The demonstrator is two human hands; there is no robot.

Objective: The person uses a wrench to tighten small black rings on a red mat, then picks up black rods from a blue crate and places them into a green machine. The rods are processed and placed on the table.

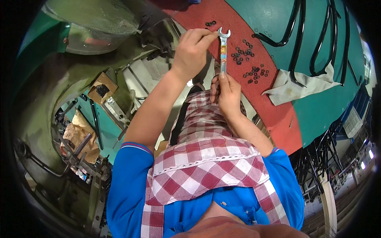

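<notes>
A silver open-end wrench (223, 59) with coloured tape round its handle points away from me, its jaw at the far end. My right hand (229, 93) is closed round the near end of the handle, thumb along it. My left hand (192, 51) is closed in a pinch, its fingertips right by the left prong of the jaw. Whatever those fingers pinch, if anything, is hidden. Beside the wrench, small black nuts or rings (243, 53) lie scattered on a red mat (274, 115), with another cluster (256, 74) nearer me.
Bent black metal rods (298, 43) lie on the green tabletop (246, 8) at right, some over a pale cloth (283, 85). A big green machine (39, 99) fills the left side. A cardboard box (102, 88) with dark small parts and brown paper (81, 135) are beside it.
</notes>
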